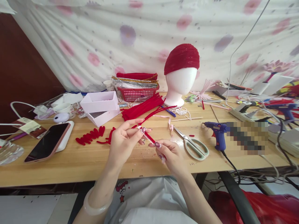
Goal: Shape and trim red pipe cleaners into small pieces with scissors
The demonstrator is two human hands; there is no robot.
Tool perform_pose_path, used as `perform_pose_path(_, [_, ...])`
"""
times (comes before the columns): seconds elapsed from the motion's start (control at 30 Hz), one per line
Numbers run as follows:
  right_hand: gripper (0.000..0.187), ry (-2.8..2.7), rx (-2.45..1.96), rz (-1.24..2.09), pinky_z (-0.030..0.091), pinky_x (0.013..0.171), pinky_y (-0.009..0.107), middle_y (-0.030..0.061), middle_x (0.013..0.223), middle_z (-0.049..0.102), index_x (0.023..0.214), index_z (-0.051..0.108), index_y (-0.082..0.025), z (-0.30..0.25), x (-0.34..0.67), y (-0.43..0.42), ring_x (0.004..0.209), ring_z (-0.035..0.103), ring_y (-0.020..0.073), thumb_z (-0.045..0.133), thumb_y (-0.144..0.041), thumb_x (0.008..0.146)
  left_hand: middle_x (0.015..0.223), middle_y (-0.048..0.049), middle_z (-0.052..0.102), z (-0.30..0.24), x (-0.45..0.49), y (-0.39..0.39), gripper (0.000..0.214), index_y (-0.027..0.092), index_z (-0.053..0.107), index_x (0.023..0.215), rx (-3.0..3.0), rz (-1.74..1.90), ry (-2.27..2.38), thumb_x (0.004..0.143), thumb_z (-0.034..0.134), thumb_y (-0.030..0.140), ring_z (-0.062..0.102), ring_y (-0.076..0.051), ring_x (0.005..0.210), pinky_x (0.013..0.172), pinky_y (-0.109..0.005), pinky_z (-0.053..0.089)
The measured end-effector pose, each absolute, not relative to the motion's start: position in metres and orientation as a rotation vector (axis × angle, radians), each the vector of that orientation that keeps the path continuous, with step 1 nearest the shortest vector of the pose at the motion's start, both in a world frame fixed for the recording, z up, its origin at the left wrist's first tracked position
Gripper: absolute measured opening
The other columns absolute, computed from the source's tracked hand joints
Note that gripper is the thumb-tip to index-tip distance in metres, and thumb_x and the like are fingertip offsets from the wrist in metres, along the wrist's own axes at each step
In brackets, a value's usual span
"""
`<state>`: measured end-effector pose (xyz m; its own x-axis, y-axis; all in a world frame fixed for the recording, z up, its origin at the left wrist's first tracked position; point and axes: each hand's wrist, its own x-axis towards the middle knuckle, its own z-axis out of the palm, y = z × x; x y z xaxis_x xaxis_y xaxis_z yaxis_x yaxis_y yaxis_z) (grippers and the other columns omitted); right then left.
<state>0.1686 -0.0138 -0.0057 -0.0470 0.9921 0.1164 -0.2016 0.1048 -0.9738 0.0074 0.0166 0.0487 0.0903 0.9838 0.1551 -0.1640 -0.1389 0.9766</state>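
- The pipe cleaner [149, 138], red and thin, is held in the air above the surface [81, 161], to the left of the scissors [195, 147] and nearer the person than they are.
- Its long axis runs on a slant. The upper end points away from the scissors and the lower end comes down toward the person's lap.
- The left hand [123, 141] has its grip closed on the upper end, pinched between thumb and forefinger, with the other fingers spread loose.
- The right hand [171, 154] has its grip closed on the lower end. It is the hand nearer the scissors, just beside their handles but not touching them.
- Only a short bare stretch of stem shows between the two grips, so the hands are near each other.
- Thin red strands run from the left fingertips toward a bundle of red stems [142, 107] beyond the scissors. I cannot tell whether they belong to the held stem.
- A blue glue gun [218, 132] lies on the far side of the scissors, well apart from both hands.
- Small red bent pieces [90, 136] lie well to the left of the scissors, past the left hand.
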Motion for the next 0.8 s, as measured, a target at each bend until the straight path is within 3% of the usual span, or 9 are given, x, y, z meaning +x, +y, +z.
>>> perform_pose_path(0.3, [0.037, -1.220, -1.108, 1.152, 0.026, 0.041, 0.022, -0.0034, 0.053, 0.039, 0.076, 0.076, -0.016, -0.002, 0.168, -0.014, 0.051, 0.033, 0.0106, 0.064, -0.050, 0.083, 0.086, -0.0092, 0.080, 0.047, 0.014, 0.003, 0.034, 0.016, 0.066, 0.112, 1.366, 1.320, 1.032, 0.083, 0.072, 0.031, 0.073, -0.018, 0.066, 0.051, -0.022, 0.055])
perform_pose_path(0.5, [0.036, -1.295, -1.132, 0.966, 0.035, 0.046, 0.025, -0.0036, 0.055, 0.043, 0.082, 0.074, -0.017, -0.001, 0.174, -0.016, 0.049, 0.038, 0.0120, 0.059, -0.050, 0.089, 0.102, -0.0051, 0.079, 0.037, 0.019, -0.007, 0.026, 0.023, 0.067, 0.115, 1.664, 1.411, 1.048, 0.089, 0.064, 0.027, 0.076, -0.019, 0.086, 0.074, -0.025, 0.062])
perform_pose_path(0.67, [0.031, -1.375, -1.142, 0.746, 0.042, 0.058, 0.028, 0.0011, 0.064, 0.058, 0.077, 0.068, -0.020, -0.001, 0.180, -0.016, 0.059, 0.053, 0.0167, 0.052, -0.039, 0.095, 0.115, -0.0030, 0.075, 0.025, 0.024, -0.010, 0.038, 0.027, 0.062, 0.128, 1.983, 1.507, 0.953, 0.092, 0.059, 0.017, 0.074, -0.020, 0.100, 0.089, -0.028, 0.059])
perform_pose_path(0.8, [0.025, -1.436, -1.252, 0.385, 0.044, 0.072, 0.032, 0.0044, 0.077, 0.067, 0.082, 0.066, -0.021, -0.003, 0.190, -0.011, 0.076, 0.062, 0.0212, 0.048, -0.026, 0.098, 0.108, -0.0011, 0.077, 0.020, 0.031, -0.010, 0.040, 0.029, 0.064, 0.126, 2.045, 1.735, 1.036, 0.089, 0.060, 0.012, 0.076, -0.018, 0.090, 0.085, -0.027, 0.058])
